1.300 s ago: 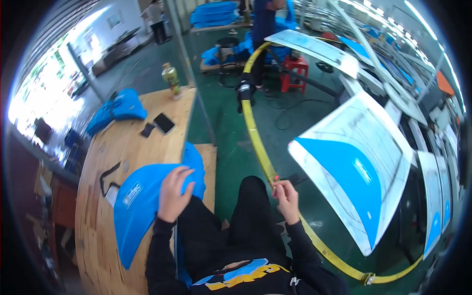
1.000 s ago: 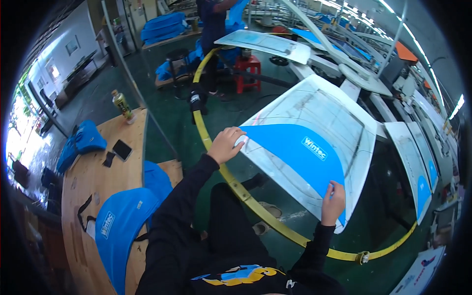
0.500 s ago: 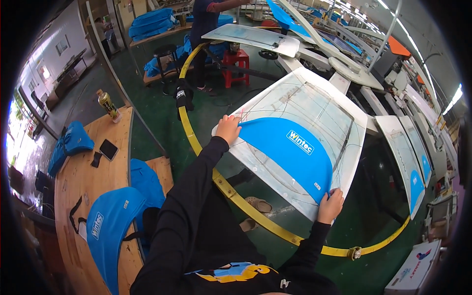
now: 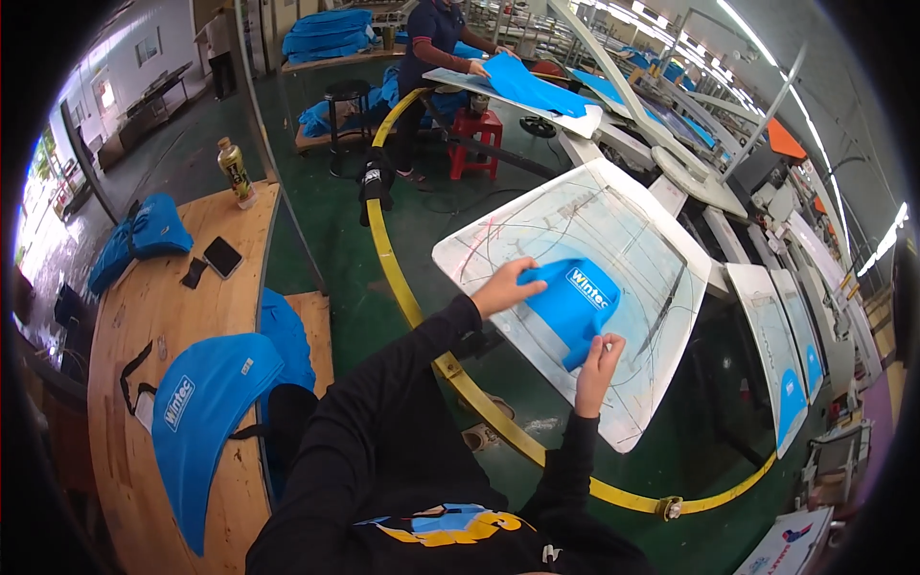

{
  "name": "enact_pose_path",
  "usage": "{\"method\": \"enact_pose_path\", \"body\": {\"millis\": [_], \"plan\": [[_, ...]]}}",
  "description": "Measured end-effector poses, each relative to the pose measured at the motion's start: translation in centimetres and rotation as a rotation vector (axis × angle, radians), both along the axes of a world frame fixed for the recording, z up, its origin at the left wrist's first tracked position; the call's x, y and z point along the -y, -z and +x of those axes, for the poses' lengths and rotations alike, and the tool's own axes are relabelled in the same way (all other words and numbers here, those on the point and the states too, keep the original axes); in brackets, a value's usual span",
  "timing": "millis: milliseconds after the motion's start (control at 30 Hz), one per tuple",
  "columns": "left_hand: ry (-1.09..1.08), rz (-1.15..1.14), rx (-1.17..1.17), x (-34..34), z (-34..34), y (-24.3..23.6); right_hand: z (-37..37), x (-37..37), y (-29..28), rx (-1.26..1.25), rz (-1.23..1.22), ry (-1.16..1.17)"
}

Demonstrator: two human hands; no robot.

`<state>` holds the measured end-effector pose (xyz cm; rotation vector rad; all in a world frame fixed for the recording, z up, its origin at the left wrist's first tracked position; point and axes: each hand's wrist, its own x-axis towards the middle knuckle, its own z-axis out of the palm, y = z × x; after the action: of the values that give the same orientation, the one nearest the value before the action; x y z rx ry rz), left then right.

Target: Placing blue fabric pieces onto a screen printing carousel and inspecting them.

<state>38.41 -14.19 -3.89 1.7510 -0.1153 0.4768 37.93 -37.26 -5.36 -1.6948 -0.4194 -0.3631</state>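
My left hand grips the left corner of a blue fabric piece with a white printed logo. My right hand pinches the right end of the same piece. The fabric is bunched and partly lifted above a white marked platen on a machine arm. A curved yellow rail runs below my left arm, between me and the platen.
The wooden table at left holds blue pieces, a phone and a bottle. A co-worker lays blue fabric on another platen, near a red stool. More platens stand at right.
Both hands have moved from the yellow rail and table area onto the platen's blue piece, then drawn it inward off its flat position, bunching it. The co-worker's platen now carries blue fabric.
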Motion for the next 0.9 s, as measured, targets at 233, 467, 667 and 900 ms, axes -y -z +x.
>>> {"method": "enact_pose_path", "body": {"millis": [233,467,667,900], "plan": [[0.292,-0.301,-0.055,4.2,-6.0,-4.2,-4.3,-5.7,-5.1,-0.037,0.169,-0.155],[0.027,-0.352,0.204,-0.9,-17.6,-10.7,-11.6,-11.9,-11.0,0.087,0.253,-0.475],[-0.314,-0.465,0.001,-6.0,-33.0,-7.5,-15.2,-14.7,-9.1,-0.248,0.191,-0.884],[-0.872,-0.941,-0.052,-2.9,-53.9,-2.6,-15.5,-15.2,-5.7,-0.656,0.120,-1.209]]}}
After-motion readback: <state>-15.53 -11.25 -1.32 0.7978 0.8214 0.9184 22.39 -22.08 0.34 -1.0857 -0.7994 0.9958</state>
